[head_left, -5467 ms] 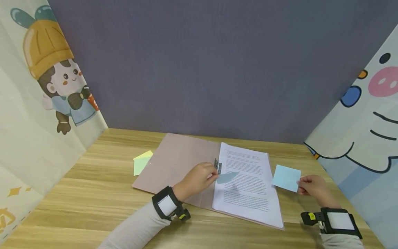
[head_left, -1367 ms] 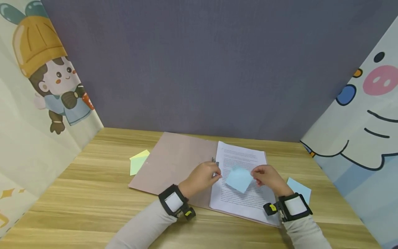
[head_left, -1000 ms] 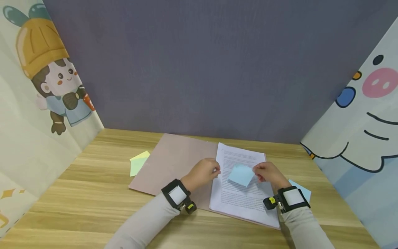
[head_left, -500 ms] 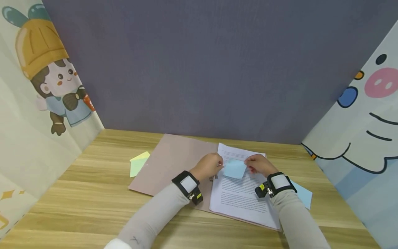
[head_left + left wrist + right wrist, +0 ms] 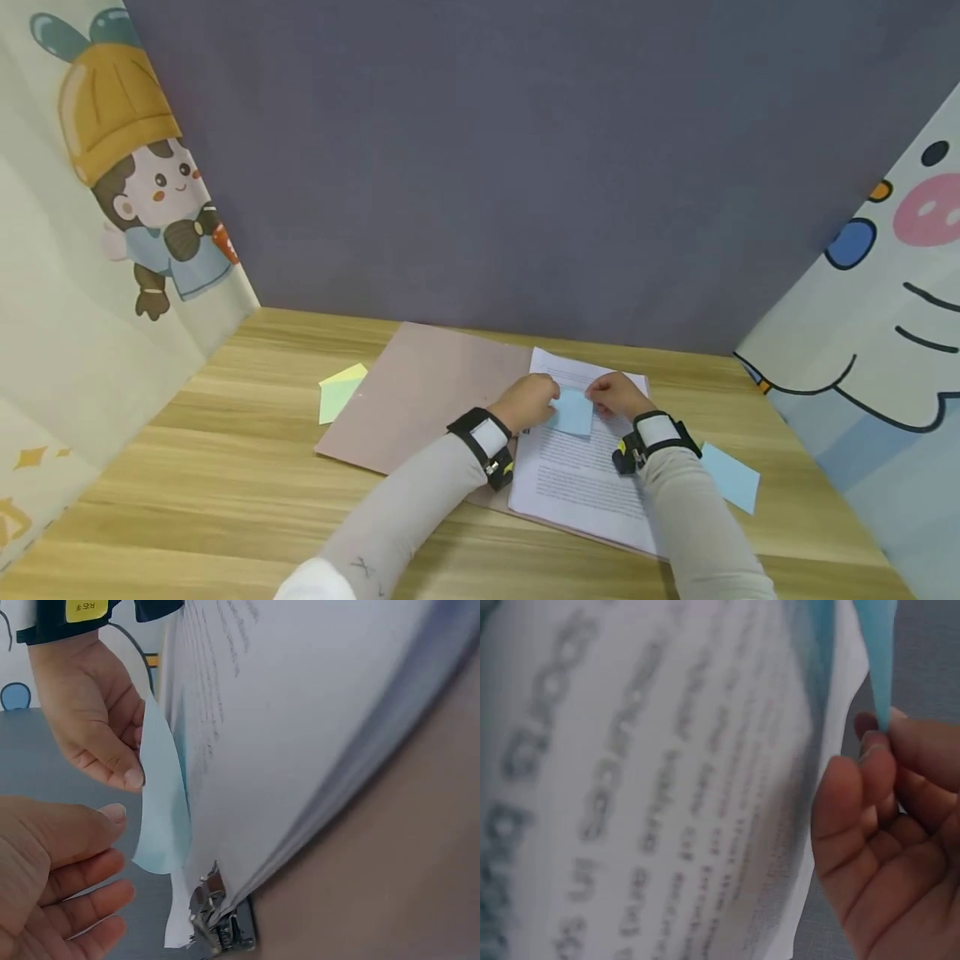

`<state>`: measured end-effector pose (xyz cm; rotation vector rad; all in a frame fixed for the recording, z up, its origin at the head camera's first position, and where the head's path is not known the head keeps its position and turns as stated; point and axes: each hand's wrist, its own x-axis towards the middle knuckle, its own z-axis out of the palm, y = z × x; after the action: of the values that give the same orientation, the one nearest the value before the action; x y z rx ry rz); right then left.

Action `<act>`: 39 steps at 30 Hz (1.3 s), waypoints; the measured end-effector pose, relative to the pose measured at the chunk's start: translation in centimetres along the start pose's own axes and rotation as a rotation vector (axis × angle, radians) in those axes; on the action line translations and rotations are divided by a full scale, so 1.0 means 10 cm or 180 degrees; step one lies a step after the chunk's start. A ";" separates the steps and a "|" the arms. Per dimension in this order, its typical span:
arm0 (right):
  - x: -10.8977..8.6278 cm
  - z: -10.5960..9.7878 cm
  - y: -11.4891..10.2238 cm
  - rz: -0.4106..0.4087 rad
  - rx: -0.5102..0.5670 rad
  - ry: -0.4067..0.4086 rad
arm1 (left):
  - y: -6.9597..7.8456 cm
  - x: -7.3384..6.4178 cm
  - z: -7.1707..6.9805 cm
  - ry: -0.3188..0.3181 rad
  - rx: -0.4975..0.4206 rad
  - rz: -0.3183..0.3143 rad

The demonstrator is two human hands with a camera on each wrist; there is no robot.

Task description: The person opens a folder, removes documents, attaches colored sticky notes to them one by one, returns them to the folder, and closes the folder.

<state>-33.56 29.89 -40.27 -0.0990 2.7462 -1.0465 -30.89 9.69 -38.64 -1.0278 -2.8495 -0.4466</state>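
A light blue sticky note (image 5: 572,412) is held over the printed pages (image 5: 592,475) of an opened pinkish folder (image 5: 427,383). My right hand (image 5: 617,394) pinches its upper right corner between thumb and fingers, as the right wrist view shows with the note (image 5: 880,660) edge-on. At the note's left edge is my left hand (image 5: 527,402), fingers loosely curled. In the left wrist view a small gap separates that hand's thumb (image 5: 82,829) from the note (image 5: 161,802), which hangs slightly curved in front of the page. A metal clip (image 5: 214,911) binds the sheets at the folder's spine.
Another blue sticky note (image 5: 731,477) lies on the wooden table (image 5: 225,467) right of the folder, beside the right forearm. Green (image 5: 337,402) and yellow (image 5: 347,373) notes stick out at the folder's left edge. A dark panel (image 5: 480,167) stands behind the table.
Since 5.5 s ago, a blue note has come to lie at right on the table. Lately the right hand has brought its note left and up the page, and the left hand has moved right to it.
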 end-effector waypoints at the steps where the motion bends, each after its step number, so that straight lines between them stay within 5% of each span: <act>1: 0.01 0.02 0.01 0.0013 0.0001 0.0037 | 0.00 0.02 0.02 -0.0010 0.0043 0.0007; 16: 0.06 0.07 -0.04 0.0070 -0.0582 0.0199 | -0.09 0.12 0.21 0.0008 0.0245 -0.0006; 39: 0.04 0.09 -0.11 0.0043 -0.0870 0.0352 | -0.11 0.19 0.33 -0.0436 0.0010 -0.0327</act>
<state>-33.81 28.42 -40.23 -0.0640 2.9706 -0.6866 -32.96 11.05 -41.68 -0.9500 -3.0337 -0.3937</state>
